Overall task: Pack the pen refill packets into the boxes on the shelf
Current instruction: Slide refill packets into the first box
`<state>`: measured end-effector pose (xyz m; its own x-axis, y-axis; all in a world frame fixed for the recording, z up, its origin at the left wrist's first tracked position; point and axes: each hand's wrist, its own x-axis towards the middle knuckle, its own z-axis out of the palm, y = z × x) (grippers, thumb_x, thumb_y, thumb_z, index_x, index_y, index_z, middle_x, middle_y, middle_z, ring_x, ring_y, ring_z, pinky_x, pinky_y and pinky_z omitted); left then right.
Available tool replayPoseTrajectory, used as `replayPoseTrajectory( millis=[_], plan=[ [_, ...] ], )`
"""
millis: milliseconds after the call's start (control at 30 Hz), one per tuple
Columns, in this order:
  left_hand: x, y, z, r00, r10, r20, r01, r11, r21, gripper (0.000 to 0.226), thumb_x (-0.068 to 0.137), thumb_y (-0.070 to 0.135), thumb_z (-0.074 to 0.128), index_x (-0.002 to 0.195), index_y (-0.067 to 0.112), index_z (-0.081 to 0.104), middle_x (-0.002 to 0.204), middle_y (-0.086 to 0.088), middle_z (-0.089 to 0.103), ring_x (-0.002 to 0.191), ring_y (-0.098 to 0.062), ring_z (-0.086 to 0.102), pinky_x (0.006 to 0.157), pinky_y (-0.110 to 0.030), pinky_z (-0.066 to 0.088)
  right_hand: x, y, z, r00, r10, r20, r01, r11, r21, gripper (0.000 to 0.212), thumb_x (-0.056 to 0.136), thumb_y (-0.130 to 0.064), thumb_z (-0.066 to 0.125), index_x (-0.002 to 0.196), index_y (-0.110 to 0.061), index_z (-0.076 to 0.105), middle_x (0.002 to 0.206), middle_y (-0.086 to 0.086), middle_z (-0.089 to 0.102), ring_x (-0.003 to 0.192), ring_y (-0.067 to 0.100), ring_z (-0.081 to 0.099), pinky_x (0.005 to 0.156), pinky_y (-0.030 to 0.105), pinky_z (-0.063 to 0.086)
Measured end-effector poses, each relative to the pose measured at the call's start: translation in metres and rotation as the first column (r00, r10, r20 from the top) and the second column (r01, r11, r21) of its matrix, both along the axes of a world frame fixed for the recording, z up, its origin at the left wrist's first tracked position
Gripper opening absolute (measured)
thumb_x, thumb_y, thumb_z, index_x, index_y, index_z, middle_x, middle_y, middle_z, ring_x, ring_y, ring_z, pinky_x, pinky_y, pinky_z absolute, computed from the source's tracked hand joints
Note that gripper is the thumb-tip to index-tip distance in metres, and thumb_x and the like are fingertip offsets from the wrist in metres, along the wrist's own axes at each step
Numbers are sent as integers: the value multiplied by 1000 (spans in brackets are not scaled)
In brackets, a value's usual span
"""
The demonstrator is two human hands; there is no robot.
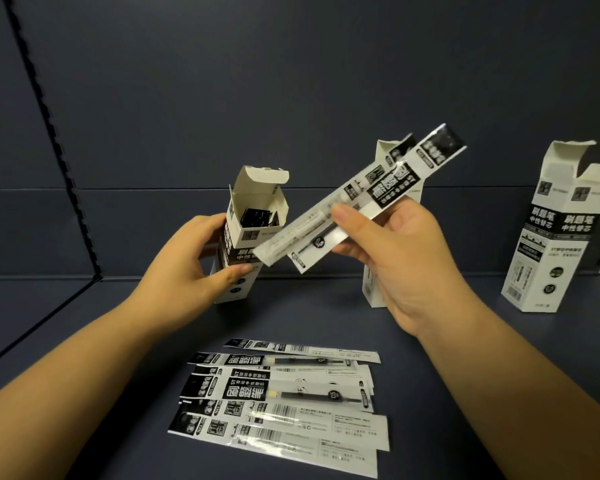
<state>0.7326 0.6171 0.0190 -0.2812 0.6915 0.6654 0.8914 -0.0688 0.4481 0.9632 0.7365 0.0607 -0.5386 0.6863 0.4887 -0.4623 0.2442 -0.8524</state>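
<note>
Spanning the view: dark blue shelf (pixel 430 341), with a back wall and a side panel at left.
Right box (pixel 548 237): upright on the shelf at far right, top flap open; white with a black band of Chinese characters and a "0.5" mark low down.
Middle box (pixel 373 289): upright behind the right hand, mostly hidden, top open.
Left box (pixel 243 237): long axis near vertical, leaning slightly left; lid flap raised, dark packet ends showing inside.
Loose packets (pixel 281 407): flat pile on the shelf nearest the camera, long axes running left to right, black ends at left; barcodes, "0.5" and what may be "NO.5069" in small print.
Held packets (pixel 361 199): two overlapping, long axis slanting from lower left, beside the left box's mouth, up to upper right.
Left hand (pixel 187 268): grip closed around the left box's body, thumb in front, fingers behind.
Right hand (pixel 399 258): grip pinching the held packets mid-length, thumb on top, palm towards the left.
</note>
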Motion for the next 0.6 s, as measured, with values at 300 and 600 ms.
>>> replayPoseTrajectory(
  millis=[300,600],
  plan=[
    [7,0,1,986,-71,-149,66,997,-34,65,81,31,78,137,44,47,125,29,52,121,-3,54,101,-26,46,9,0,10,981,-145,-130,165,974,158,7,94,-6,67,95,-12,71,97,5,79,95,17,75,76,26,60],
    [14,1,2,963,-92,-253,67,992,-107,66,81,33,78,136,48,43,120,26,51,117,2,50,95,-7,39,7,-7,3,922,-387,1,333,795,507,5,91,-20,73,87,-17,75,90,-11,75,86,1,70,73,14,54]
  ],
)
